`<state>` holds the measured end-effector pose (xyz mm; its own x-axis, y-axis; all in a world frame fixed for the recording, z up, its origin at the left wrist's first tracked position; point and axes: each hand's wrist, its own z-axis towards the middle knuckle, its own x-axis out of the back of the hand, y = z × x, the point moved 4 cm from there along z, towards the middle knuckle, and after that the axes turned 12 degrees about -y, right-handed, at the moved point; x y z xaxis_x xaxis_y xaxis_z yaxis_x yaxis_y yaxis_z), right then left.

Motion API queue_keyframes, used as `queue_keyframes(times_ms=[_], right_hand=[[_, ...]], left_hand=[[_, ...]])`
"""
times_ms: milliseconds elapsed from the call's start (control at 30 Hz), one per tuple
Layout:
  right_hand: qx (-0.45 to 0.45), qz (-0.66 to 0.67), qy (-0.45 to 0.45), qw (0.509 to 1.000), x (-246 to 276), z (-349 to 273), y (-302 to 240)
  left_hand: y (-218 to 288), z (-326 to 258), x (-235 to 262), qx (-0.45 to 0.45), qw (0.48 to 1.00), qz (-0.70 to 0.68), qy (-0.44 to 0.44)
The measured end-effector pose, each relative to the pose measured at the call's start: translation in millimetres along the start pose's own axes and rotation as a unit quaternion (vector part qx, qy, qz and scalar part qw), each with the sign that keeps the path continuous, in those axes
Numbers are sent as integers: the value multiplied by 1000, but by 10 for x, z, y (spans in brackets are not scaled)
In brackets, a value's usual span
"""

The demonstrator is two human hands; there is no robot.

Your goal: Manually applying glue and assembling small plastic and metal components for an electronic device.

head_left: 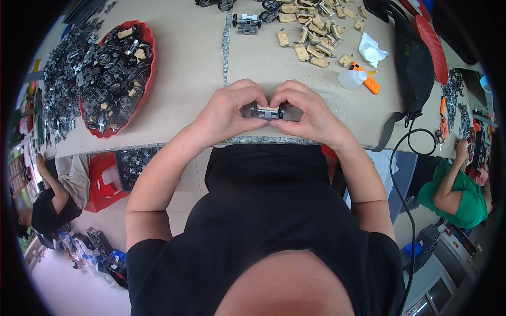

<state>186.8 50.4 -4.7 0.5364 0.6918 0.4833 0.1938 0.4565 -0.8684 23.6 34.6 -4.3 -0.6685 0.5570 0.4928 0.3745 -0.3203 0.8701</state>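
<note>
Close to the table's near edge, my left hand (230,109) and my right hand (308,109) pinch one small toy-car chassis (268,114) from its two ends, thumbs below and fingers above. It has a silver-grey body, a dark wheel at each end and a tan piece along its top edge. Fingertips hide part of it. Farther off on the table lies a similar wheeled chassis (246,24), beside a loose heap of tan plastic parts (314,37). To the left, a red scalloped basket (151,58) is heaped with black wheels and dark chassis parts.
A white bottle (350,80) lies by an orange-handled tool (372,86) and crumpled white paper (372,50). A black bag (412,68) and hanging cable (396,152) are at right. Small grey parts (59,73) cover the far left. Co-workers sit on both sides.
</note>
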Motion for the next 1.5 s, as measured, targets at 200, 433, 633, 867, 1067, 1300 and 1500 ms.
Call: queue_keyframes(times_ms=[200,433,633,867,1067,1300,1500], right_hand=[[23,6,-1,1000,1,-8,50],[23,15,-6,1000,-6,-8,72],[24,15,-19,999,3,-5,88],[-50,87,-30,995,55,-2,120],[-45,94,-25,994,51,-7,154],[-39,76,-33,996,34,-15,112],[-3,73,29,997,41,4,90]], left_hand=[[-83,39,-15,-24,1000,-7,-13],[-73,43,-41,-62,997,-31,30],[-124,23,-48,-19,999,-35,8],[-104,65,-16,-3,999,-27,23],[-105,67,-22,7,999,-45,15],[-101,47,-48,-54,998,-27,17],[-73,7,-28,-79,992,41,88]])
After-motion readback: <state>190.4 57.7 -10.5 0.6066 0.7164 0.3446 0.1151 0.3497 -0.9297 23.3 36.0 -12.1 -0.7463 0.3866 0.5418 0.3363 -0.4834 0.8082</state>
